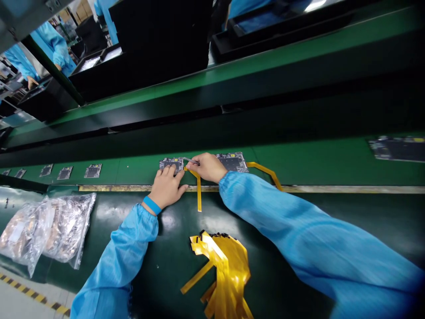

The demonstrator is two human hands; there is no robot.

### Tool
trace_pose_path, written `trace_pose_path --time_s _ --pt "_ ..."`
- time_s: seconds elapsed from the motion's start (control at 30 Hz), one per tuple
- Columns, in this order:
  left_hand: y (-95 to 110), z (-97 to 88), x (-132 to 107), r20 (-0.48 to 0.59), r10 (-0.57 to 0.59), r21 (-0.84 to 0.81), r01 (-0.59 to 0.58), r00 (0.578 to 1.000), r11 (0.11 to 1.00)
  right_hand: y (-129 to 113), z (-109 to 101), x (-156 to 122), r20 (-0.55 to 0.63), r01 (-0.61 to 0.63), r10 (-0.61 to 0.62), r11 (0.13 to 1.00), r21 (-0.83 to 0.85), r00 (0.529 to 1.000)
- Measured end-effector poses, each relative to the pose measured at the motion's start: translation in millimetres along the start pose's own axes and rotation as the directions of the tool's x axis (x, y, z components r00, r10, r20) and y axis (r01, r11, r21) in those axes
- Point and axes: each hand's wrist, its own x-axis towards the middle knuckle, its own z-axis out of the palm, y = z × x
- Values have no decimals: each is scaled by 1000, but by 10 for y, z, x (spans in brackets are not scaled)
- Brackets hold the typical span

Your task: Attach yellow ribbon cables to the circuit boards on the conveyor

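On the green belt [325,168], the circuit board [171,162], probably light, stiff, fragile and best held by its edges, lies partly under the loosely spread left hand [166,187] while the right hand [210,168] pinches a slim tool [190,161] beside a bendy-looking yellow ribbon [199,195].

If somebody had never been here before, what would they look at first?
Probably the shiny golden strips heaped at the bottom middle, bright against the dark green surface. Next, perhaps, the two hands in blue sleeves in the middle: the left hand rests its fingers on a circuit board, and the right hand holds a thin grey tool. Clear plastic bags glint at left.
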Motion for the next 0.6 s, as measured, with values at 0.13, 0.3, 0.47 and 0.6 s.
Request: trace_pose_path --time_s 0.13,0.3,0.47,0.6 --pt "141 24 40 -2 -16 76 16 1000 997 6 -32 -35 -9 0 -1 999 -41 1000" --pt "275 41 85 11 -40 126 39 999 991 -18 -103 -112 -6 2 -2 990 -139 1000" --pt "321 50 110 1 -37 127 37 999 991 -42 -206 -200 -43 24 -36 965 -261 998" --pt "359 61 142 13 -37 131 35 999 991 -41 -227 -195 -9 104 -113 944 -314 994"
